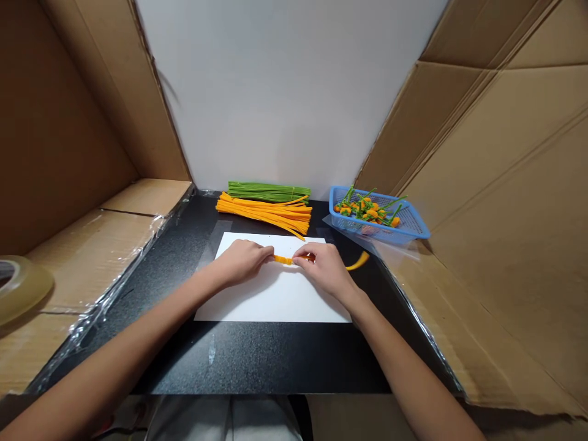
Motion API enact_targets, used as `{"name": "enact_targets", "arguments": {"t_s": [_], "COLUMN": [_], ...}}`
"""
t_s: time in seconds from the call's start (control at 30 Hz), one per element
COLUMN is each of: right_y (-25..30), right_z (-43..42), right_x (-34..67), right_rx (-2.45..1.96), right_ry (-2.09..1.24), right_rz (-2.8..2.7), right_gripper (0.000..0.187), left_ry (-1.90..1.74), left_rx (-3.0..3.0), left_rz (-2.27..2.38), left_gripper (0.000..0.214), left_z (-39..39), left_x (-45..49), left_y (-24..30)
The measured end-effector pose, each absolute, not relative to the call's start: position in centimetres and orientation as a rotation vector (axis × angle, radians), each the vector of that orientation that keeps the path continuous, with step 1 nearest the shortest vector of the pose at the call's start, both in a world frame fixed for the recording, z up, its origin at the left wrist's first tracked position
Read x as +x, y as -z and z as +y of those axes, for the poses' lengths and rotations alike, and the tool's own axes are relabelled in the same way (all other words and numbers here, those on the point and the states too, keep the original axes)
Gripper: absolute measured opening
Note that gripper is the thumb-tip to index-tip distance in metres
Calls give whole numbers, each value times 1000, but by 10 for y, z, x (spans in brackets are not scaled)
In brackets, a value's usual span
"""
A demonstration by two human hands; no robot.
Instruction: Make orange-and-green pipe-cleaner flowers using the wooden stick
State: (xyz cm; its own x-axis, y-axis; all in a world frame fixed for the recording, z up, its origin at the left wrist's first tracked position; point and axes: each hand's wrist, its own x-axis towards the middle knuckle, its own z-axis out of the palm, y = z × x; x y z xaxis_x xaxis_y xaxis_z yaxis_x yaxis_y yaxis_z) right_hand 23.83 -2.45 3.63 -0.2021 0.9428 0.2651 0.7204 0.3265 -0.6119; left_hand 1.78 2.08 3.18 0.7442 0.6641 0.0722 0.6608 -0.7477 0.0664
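One orange strip (pixel 283 260) spans the gap between two pinching hands (pixel 243 258) (pixel 325 268).

Tabletop (pixel 275 361): black, finely speckled, marked with a pale smudge (pixel 212 349) near the front edge
White sheet (pixel 275 300): flat across the middle, set back from that edge
Green stems (pixel 269 190): bundled, crosswise at the back
Orange stems (pixel 261 211): loosely gathered just in front of the green ones, splayed toward the right
Blue basket (pixel 390 232): at the back right corner, overlapping a clear sheet (pixel 340 227)
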Motion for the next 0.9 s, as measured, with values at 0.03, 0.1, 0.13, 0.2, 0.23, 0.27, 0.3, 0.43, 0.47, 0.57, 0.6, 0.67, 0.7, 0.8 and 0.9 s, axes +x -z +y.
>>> {"name": "enact_targets", "arguments": {"t_s": [0.03,0.1,0.13,0.2,0.23,0.27,0.3,0.43,0.47,0.57,0.6,0.67,0.7,0.8,0.9], "right_y": [-35,-31,-29,-24,-22,-20,-18,-13,-12,-12,-13,-16,-18,-25,-30], "right_z": [-24,-23,-23,-22,-22,-22,-22,-20,-19,-15,-13,-10,-10,-10,-12], "right_x": [237,236,235,232,230,229,227,223,224,230,233,241,245,254,258], "right_rx": [-1479,-1496,-1497,-1482,-1466,-1448,-1428,-1326,-1302,-1260,-1245,-1209,-1192,-1190,-1223], "right_ry": [-409,-336,-334,-415,-491,-578,-673,-993,-1059,-1273,-1349,-1482,-1521,-1556,-1532], "right_rz": [-1963,-1907,-1872,-1769,-1700,-1622,-1540,-1229,-1168,-1041,-1019,-1016,-1042,-1235,-1473], "right_gripper": [14,15,16,17,17,19,21,30,29,25,26,28,30,30,30], "left_ry": [-125,-101,-95,-94,-102,-118,-148,-427,-511,-660,-655,-576,-521,-385,-224], "left_rx": [2932,2962,2956,2877,2805,2720,2629,2320,2252,2044,1979,1888,1876,1972,2121], "left_rz": [1174,1282,1334,1460,1534,1603,1658,1655,1598,1326,1211,991,899,741,651], "left_gripper": [22,21,21,21,21,22,23,24,25,29,32,36,38,41,41], "left_z": [19,16,15,11,9,7,6,5,6,13,15,20,23,31,36], "left_x": [21,28,31,34,36,36,37,38,38,36,34,29,25,12,3], "left_y": [-29,-25,-24,-23,-23,-23,-23,-17,-15,-12,-12,-15,-17,-29,-40]}}
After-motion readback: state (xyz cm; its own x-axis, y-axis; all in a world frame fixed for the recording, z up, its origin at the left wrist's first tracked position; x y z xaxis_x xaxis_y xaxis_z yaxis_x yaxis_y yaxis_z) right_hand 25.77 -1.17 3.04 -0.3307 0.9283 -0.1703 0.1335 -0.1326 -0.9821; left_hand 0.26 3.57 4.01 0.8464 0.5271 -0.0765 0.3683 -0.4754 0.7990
